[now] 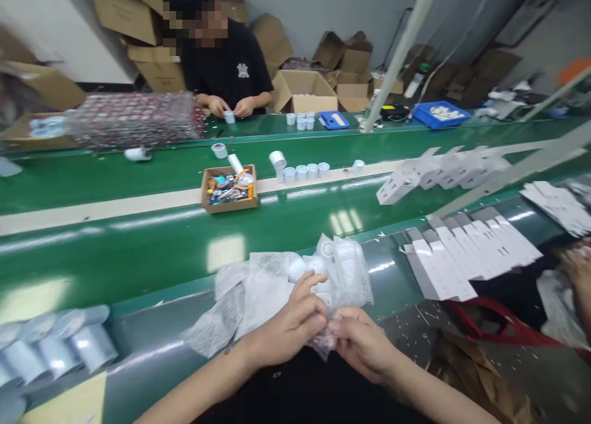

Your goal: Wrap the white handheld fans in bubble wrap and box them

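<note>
A heap of white foam wrap and clear plastic bags (277, 288) lies on the grey ledge at the near edge of the green conveyor belt (138, 239), with small white round parts showing among the folds; it sits right in front of the person, probably so both hands can work it without reaching. The left hand (295, 325) has its thumb and fingers closed on a fold at the heap's near edge, and the right hand (360, 344) pinches the same crumpled bit just beside it, fingertips together. Right of the heap, flat white cartons (466, 252) lie fanned in overlapping rows. Left of it, a row of white rolls (60, 350) lies on the ledge. Beyond the heap, on the belt, stands an open cardboard box of small parts (229, 188) and a line of small white cups (305, 170). Farther beyond, a co-worker's hands (231, 107) hold another cup.
</note>
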`<state>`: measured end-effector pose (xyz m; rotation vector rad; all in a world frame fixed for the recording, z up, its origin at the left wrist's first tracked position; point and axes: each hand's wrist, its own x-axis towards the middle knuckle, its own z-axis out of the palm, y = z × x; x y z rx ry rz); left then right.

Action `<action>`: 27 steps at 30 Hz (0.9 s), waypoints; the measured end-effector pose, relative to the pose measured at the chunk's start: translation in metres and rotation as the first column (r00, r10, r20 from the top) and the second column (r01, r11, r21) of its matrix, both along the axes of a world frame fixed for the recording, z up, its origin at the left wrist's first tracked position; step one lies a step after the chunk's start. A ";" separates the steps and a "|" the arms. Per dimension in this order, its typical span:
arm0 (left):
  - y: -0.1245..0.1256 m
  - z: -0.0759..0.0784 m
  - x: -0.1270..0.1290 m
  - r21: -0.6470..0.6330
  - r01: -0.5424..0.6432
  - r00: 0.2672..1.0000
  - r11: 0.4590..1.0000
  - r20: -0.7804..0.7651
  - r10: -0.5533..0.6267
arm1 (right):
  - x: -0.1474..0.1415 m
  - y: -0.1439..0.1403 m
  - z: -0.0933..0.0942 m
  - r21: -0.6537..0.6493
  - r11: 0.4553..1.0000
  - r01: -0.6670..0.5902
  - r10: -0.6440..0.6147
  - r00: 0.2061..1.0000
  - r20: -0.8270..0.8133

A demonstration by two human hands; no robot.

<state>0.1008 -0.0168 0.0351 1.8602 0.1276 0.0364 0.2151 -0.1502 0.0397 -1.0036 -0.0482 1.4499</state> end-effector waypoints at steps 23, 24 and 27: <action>0.072 0.011 0.207 -0.439 -0.550 0.835 0.711 -0.304 0.458 | 0.291 -0.057 -0.067 -0.763 0.473 0.440 0.849 0.002 0.528; 0.067 0.009 0.220 -0.490 -0.559 0.828 0.669 -0.282 0.485 | 0.285 -0.056 -0.062 -0.725 0.558 0.404 0.804 -0.045 0.593; 0.047 -0.004 0.250 -0.520 -0.512 0.836 0.683 -0.122 0.534 | 0.270 -0.050 -0.057 -0.450 0.865 0.221 0.487 -0.154 0.860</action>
